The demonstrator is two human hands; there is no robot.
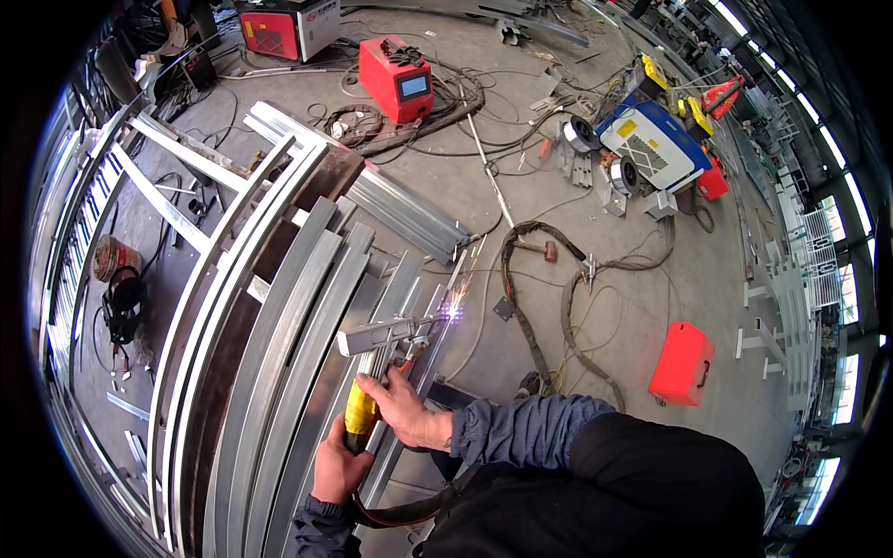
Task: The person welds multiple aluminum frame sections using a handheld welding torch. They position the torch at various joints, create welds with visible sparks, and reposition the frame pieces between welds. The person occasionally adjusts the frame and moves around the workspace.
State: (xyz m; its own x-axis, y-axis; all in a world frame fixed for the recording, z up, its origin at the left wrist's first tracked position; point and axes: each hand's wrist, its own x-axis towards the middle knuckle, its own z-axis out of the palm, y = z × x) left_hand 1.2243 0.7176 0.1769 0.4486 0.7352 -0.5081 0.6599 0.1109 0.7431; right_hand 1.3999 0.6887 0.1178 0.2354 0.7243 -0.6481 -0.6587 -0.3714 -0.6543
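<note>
Both my hands grip a welding torch with a yellow-wrapped handle. My left hand closes around its lower end, where a dark cable trails off below. Higher up, my right hand wraps the handle from the right, close to the torch's reddish front part. Bright purple-white light and orange sparks burst at the end of a grey metal profile, just beyond the torch tip. Across the profiles, beside the torch head, lies a long grey slotted metal piece, its kind unclear. Glare hides the exact contact point.
Several long metal profiles lie side by side to the left. A red machine with a screen stands ahead, a blue-white machine at far right. Thick hoses, a mallet and a red box occupy the floor.
</note>
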